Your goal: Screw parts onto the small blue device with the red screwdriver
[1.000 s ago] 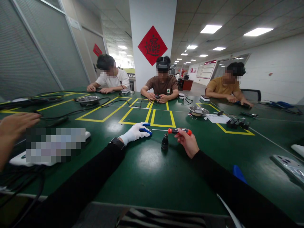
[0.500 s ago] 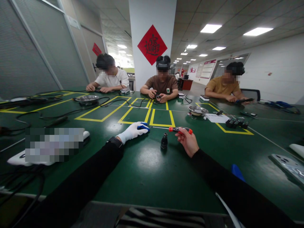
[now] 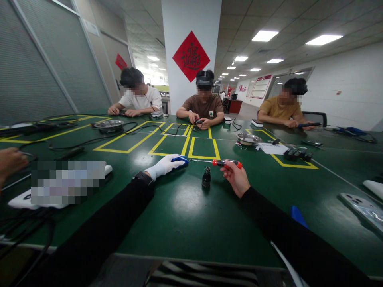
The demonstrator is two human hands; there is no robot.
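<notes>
My left hand (image 3: 169, 164), in a white glove with blue fingers and palm, rests low over the table with its fingers drawn together. Whatever they hold, if anything, is hidden. My bare right hand (image 3: 235, 177) is wrapped around the red-and-black handle of a screwdriver (image 3: 223, 162). The screwdriver lies nearly level, and its thin shaft points left, the tip reaching the gloved fingertips. Just below the shaft, between my hands, a small black tapered part with a narrow top (image 3: 206, 177) stands upright on the green table (image 3: 185, 223).
Metal bowls (image 3: 249, 138) and several black parts (image 3: 297, 154) sit farther back. A white device (image 3: 109, 170) and cables lie left, where another person's hand (image 3: 11, 161) shows. A phone (image 3: 360, 207) lies right. Several people sit across the table.
Another person's hand has come into view at the left edge. My hands, the screwdriver and the black part stay nearly where they were.
</notes>
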